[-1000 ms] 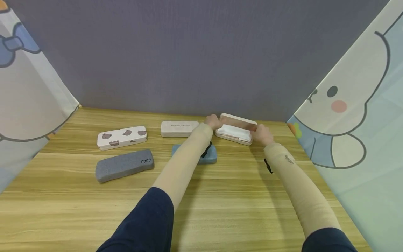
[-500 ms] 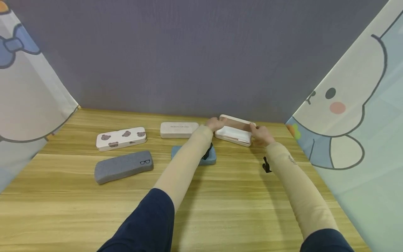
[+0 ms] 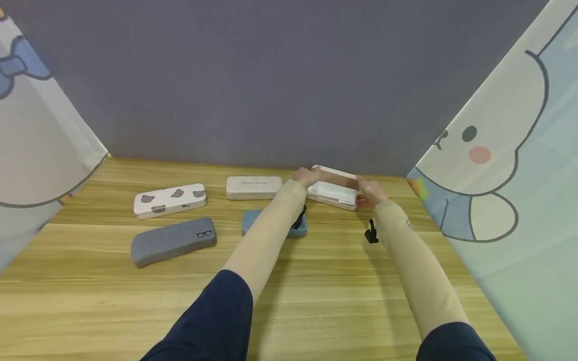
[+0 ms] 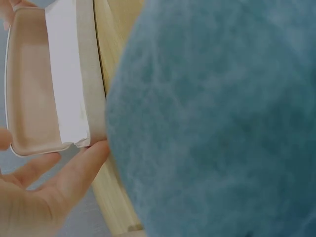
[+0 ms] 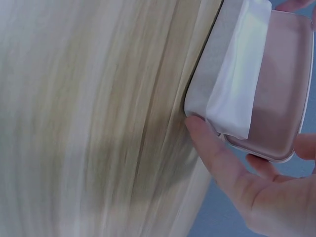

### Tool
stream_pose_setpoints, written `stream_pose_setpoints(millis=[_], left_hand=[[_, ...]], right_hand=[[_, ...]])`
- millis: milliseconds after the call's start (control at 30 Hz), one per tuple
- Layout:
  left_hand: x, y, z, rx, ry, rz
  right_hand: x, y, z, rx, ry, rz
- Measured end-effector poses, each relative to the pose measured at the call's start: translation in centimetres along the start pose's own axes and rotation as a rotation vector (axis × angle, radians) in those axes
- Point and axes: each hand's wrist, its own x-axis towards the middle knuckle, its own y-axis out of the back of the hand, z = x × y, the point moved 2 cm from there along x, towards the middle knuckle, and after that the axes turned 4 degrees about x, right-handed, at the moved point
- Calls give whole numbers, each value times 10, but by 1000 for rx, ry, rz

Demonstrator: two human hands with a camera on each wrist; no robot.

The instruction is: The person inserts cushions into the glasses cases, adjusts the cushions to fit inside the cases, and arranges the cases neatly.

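A light-coloured glasses case (image 3: 337, 178) stands with its lid raised at the back of the table, a folded white cloth (image 3: 333, 192) lying in its base. My left hand (image 3: 305, 176) holds the case's left end, one digit at the base corner and others by the lid, as the left wrist view shows. At the right end my right hand (image 3: 370, 192) grips it likewise, with a digit (image 5: 207, 138) against the base corner and others around the lid. The lid's pinkish-brown lining (image 4: 33, 84) faces forward.
A closed off-white case (image 3: 254, 188) lies left of the left hand. Under the left forearm sits a blue case (image 3: 298, 226), partly hidden. Farther left are a bear-print case (image 3: 170, 201) and a grey case (image 3: 173, 241). A grey-purple wall (image 3: 253, 90) rises right behind.
The right hand's fingers have moved up to the lid's right edge. The left hand stays at its end. The head view has shifted slightly, so everything appears a little farther left.
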Motion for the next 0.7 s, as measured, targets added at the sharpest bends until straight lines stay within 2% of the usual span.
stream_pose_setpoints(millis=[233,467,700], left_hand=[[-3,2,3,-49,-1,35],[-2,1,3,-64,6,-35],[-5,3,4,-62,1,-80]], right_hand=[[3,-3,-4,34,-9,-19],[3,-4,-2,62,-21,-38],[4,-3,-2,57,-35,-95]])
